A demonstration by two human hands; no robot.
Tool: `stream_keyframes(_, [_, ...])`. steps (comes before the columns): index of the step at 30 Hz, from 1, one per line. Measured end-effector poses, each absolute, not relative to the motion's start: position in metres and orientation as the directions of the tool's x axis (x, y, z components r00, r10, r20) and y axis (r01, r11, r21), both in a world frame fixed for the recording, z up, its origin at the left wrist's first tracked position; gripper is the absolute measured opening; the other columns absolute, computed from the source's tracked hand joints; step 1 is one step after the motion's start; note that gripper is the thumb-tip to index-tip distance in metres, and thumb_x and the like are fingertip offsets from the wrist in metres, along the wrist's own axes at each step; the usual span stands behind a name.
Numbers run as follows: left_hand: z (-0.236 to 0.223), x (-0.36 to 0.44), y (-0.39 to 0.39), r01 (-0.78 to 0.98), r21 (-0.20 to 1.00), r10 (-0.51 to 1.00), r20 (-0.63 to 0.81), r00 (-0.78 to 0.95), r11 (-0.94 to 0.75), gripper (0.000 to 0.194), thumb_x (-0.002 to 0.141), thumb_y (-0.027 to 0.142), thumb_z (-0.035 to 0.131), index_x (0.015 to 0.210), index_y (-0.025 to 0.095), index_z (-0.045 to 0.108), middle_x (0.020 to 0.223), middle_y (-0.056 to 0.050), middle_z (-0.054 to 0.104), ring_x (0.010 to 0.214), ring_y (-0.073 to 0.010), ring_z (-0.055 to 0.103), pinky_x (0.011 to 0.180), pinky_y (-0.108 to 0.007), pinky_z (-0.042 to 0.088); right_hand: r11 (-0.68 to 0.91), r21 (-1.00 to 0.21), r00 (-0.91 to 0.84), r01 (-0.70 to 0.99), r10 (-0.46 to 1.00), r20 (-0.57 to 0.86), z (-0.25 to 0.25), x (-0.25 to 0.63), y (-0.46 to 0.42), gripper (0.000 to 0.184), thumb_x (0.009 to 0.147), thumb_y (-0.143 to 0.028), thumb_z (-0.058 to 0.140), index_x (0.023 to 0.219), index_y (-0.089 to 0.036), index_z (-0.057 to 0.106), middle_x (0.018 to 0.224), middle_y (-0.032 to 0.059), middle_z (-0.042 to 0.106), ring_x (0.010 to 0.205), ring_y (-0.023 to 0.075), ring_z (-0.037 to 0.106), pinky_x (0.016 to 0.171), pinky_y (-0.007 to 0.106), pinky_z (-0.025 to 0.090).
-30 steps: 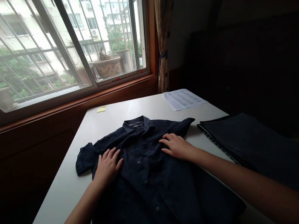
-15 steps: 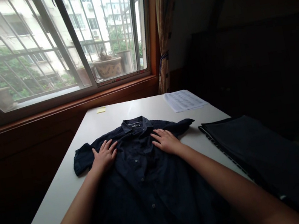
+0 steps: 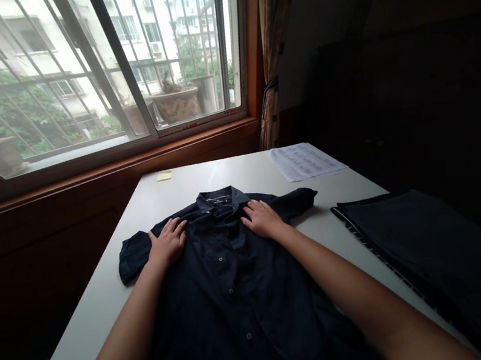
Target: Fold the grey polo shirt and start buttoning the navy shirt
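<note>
Two-handed, resting left hand [image 3: 168, 243] and right hand [image 3: 264, 219] spread, palms down, on the dark shirt [image 3: 213, 307]: laid out front-up, collar [image 3: 204, 204] far, but not yet crease-free.

Daylight from window [image 3: 180, 42] upper L, pale & washed out w/ haze; R side of frame near-black. Soft sheen on far end of table [image 3: 239, 171]; lower ctr dim, shadow detail lost.

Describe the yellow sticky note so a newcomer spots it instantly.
Below the barred window stands a white table. Near its far left corner, beyond the navy shirt, lies a small yellow sticky note; the printed sheets at the far right are larger and white.
</note>
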State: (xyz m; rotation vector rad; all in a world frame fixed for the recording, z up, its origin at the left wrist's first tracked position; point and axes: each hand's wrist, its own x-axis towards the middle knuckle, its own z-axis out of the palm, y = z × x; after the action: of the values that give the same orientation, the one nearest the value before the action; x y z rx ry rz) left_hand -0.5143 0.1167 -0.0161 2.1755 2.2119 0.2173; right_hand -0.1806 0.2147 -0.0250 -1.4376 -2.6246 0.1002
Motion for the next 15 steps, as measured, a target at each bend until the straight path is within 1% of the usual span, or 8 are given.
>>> stream_keyframes(5, [-0.020,-0.518,0.131,0.994,0.098,0.997,0.058,-0.047,0.042,0.048,0.103,0.041,0.026,0.148,0.035,0.041,0.162,-0.002,0.029,0.150,-0.0319,0.022,0.109,-0.079,0.013,0.538,-0.139,-0.529,0.831,0.843,0.097,-0.023,-0.189,0.233,0.058,0.099,-0.052,0.037,0.140,-0.014,0.052,0.150,0.0147,0.046,0.144,0.0289,0.031,0.120,0.043,0.013])
stream_keyframes(10, [-0.022,-0.521,0.140,0.996,0.078,0.997,0.061,-0.053,0.048,0.050,0.102,0.042,0.026,0.150,0.035,0.039,0.163,-0.001,0.026,0.151,-0.0318,0.017,0.108,-0.080,0.013,0.542,-0.135,-0.532,0.829,0.840,0.104,-0.020,-0.193,0.244,0.056,0.099,-0.050,0.038,0.142,-0.017,0.051,0.152,0.0126,0.045,0.143,0.0276,0.033,0.120,0.042,0.015])
stream_keyframes(15, [-0.023,-0.522,0.142,0.996,0.067,0.994,0.086,-0.071,0.065,0.050,0.102,0.043,0.026,0.150,0.036,0.040,0.163,-0.001,0.026,0.152,-0.0339,0.013,0.107,-0.081,0.016,0.531,-0.117,-0.513,0.839,0.845,0.152,-0.020,-0.197,0.245,0.050,0.099,-0.046,0.040,0.139,-0.018,0.055,0.149,0.0124,0.049,0.140,0.0285,0.037,0.119,0.045,0.016])
